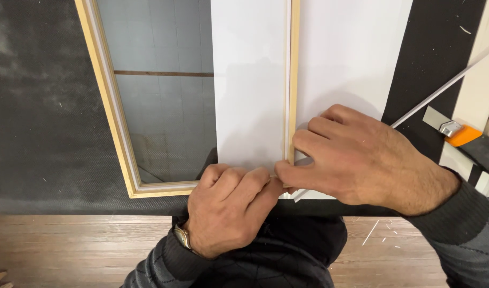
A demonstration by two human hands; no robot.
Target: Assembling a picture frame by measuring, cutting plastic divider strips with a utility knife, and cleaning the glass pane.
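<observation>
A light wooden frame [106, 101] lies on a black mat, its left half showing a glassy pane [164, 112]. A white sheet [249, 80] covers the frame's right half and reaches past its right rail [294, 69]. My left hand [228, 208] is fisted at the sheet's near edge, pinching it beside the rail's lower end. My right hand [356, 157] rests flat on the white sheet to the right of the rail, its fingertips pressing at the same corner and touching my left thumb.
An orange-and-black utility knife [463, 136] lies at the right edge on the black mat [36, 106]. A thin white strip [442, 88] runs diagonally toward my right hand. Wooden floor [68, 250] shows below the mat's near edge.
</observation>
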